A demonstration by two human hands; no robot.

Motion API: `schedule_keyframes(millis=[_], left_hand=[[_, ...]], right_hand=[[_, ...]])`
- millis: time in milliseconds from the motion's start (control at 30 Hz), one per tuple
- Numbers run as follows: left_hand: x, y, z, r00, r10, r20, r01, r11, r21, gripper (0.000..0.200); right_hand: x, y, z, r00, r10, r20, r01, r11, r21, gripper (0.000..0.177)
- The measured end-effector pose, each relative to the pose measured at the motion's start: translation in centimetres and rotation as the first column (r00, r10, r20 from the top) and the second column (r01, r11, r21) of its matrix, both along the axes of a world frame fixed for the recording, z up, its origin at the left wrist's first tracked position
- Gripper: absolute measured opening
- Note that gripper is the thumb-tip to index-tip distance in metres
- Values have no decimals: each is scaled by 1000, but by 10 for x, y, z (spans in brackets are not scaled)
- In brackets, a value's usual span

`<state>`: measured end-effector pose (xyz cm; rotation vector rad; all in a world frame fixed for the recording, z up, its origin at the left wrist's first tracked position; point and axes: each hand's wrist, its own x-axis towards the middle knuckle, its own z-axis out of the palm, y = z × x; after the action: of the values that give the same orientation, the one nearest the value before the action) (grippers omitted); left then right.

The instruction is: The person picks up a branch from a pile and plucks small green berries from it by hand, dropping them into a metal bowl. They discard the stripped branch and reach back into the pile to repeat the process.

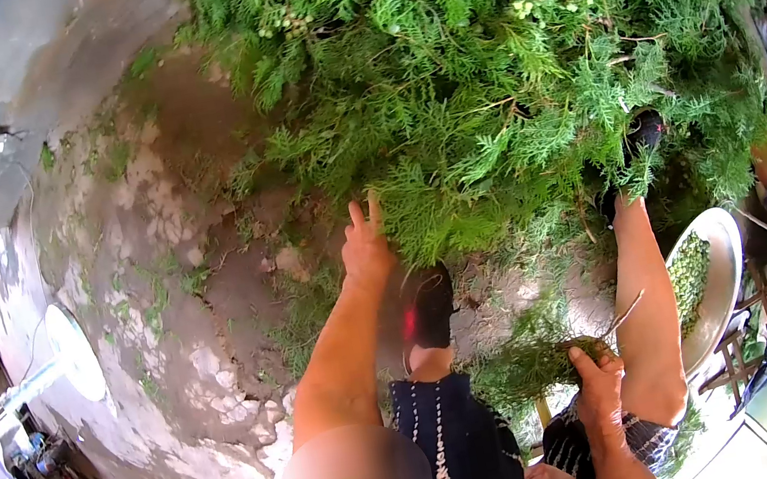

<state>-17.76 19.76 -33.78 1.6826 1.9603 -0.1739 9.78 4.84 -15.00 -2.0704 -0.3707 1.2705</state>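
My left hand reaches forward to the near edge of a big heap of green cypress-like branches. Two of its fingers stretch out apart beside the leaf tips, and nothing shows in them. Low in the view, my right hand is closed round a cypress sprig, thumb on top. The sprig's feathery leaves hang to the left, and a thin bare twig sticks out at the upper right. Small pale green cones show among the heap's leaves.
To the right of my bent leg stands a pale metal basin with many small green pieces in it. A white pedestal fan is at the left. Bare, patchy ground with scattered leaf bits lies left of the heap. Assorted household items crowd both sides.
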Motion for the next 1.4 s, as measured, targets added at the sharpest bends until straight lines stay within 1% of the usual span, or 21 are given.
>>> schedule_keyframes(millis=[67, 167, 233, 267, 300, 333, 367, 400, 433, 500, 533, 600, 667, 700, 800, 900, 967, 1033, 1100, 1233, 1400], left_hand=[[5, 7, -16, 995, -77, -63, 74, 996, -54, 98], [2, -19, -99, 966, -217, -140, 236, 962, 140, 96], [10, -23, -129, 887, -437, -150, 440, 898, -14, 69], [18, -35, -151, 941, -294, 171, 286, 956, 67, 62], [30, -48, -174, 863, -142, 485, 109, 989, 96, 56], [44, -53, -168, 661, -1, 750, -67, 996, 61, 51], [51, -56, -162, 785, -161, 599, 87, 985, 151, 47], [61, -51, -127, 870, -431, 239, 365, 890, 274, 43], [68, -46, -92, 823, -568, -25, 539, 766, 350, 39], [86, -43, -52, 729, -635, -255, 674, 602, 427, 33], [97, -43, -39, 717, -650, -253, 682, 578, 448, 30], [135, -44, -41, 840, -488, 236, 501, 865, 3, 31], [149, -33, -22, 760, -113, 640, 336, 911, -238, 40], [152, -35, -12, 693, -187, 696, 366, 923, -117, 43], [151, -42, 4, 564, -400, 723, 410, 895, 175, 53], [132, -26, 30, 593, -307, 745, 475, 880, -15, 53], [111, -16, 48, 586, 89, 805, 360, 862, -357, 50], [84, -12, 67, 581, 1, 814, 258, 948, -185, 45], [59, -7, 113, 652, 65, 756, 119, 975, -186, 40], [17, -3, 166, 588, 79, 805, -57, 997, -56, 39], [19, -6, 275, 506, -90, 858, -31, 992, 122, 32]], right_hand=[[6, -2, -3, 1000, -1, 6, 1, 1000, -10, 17], [4, 4, -4, 999, -42, -34, 42, 999, -9, 17], [5, 7, -5, 998, 9, -58, -8, 1000, 19, 18], [9, 4, -11, 997, 12, -78, -9, 999, 37, 19], [8, 5, -14, 998, 11, -66, -8, 999, 42, 19], [8, 7, -14, 999, 4, -49, -2, 999, 46, 20], [10, 7, -14, 1000, -5, -27, 6, 999, 52, 20], [13, 4, -19, 998, -30, -53, 32, 998, 54, 20], [13, 4, -20, 996, -63, -66, 67, 996, 60, 20], [14, 7, -21, 988, -131, -84, 137, 988, 70, 20], [17, 8, -22, 985, -138, -100, 142, 989, 37, 19], [18, 12, -17, 999, -40, 6, 39, 997, 60, 20], [20, 13, -15, 999, -9, 33, 7, 998, 70, 21], [21, 12, -14, 1000, 8, 29, -10, 998, 63, 20], [23, 7, -20, 999, -32, -9, 33, 997, 71, 20], [21, 14, -6, 996, -75, 44, 72, 995, 67, 19], [27, 9, -7, 994, -93, 54, 83, 984, 154, 17], [29, 7, -3, 990, -102, 100, 83, 980, 183, 18], [34, 2, -4, 991, -47, 129, 22, 981, 191, 20], [31, -1, 15, 985, 44, 167, -85, 965, 247, 21], [30, -6, 28, 999, -3, 43, -12, 937, 349, 21]])
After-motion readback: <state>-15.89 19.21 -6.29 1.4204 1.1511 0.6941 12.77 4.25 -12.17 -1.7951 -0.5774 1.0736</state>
